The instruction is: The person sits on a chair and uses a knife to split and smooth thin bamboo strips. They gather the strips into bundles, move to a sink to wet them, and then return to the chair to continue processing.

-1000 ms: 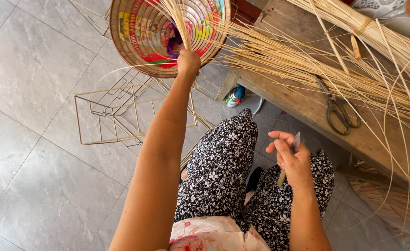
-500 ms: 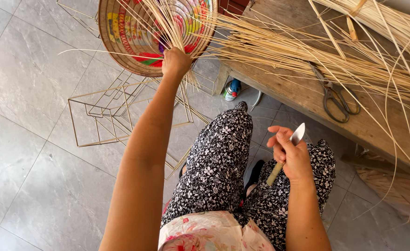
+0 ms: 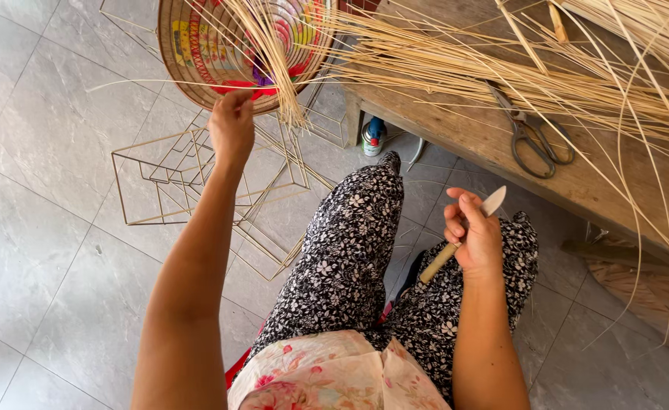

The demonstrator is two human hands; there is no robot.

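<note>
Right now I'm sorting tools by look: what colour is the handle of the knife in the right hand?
Pale tan, like bare wood, on the knife; head view.

One basket (image 3: pixel 220 53), one knife (image 3: pixel 463 231), one scissors (image 3: pixel 535 140)

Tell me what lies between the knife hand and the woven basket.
The right hand holds the knife above the lap, apart from the woven basket that the left hand grips. Between them hang loose cane strands; the wooden bench stands to the side.

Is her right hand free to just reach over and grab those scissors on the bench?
Probably not right away: the right hand is closed on a small knife. The scissors lie uncovered on the wooden bench, with open space between.
</note>
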